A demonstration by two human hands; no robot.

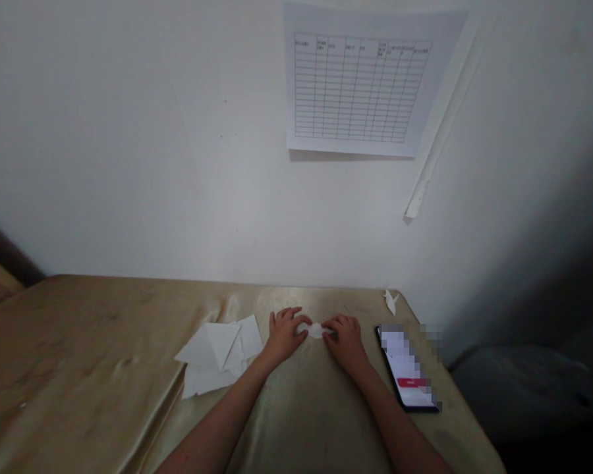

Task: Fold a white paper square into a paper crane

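A small folded piece of white paper (316,329) lies on the tan table cover (103,368) between my two hands. My left hand (285,334) rests on the table with its fingers curled and its fingertips pinching the paper's left end. My right hand (344,337) mirrors it, fingers bent, pressing the paper's right end. Both forearms reach in from the bottom edge.
A loose pile of white paper sheets (220,355) lies left of my left hand. A phone (408,368) with a lit screen lies right of my right hand. A small folded paper figure (391,301) sits at the far right corner. A printed table sheet (363,85) hangs on the wall.
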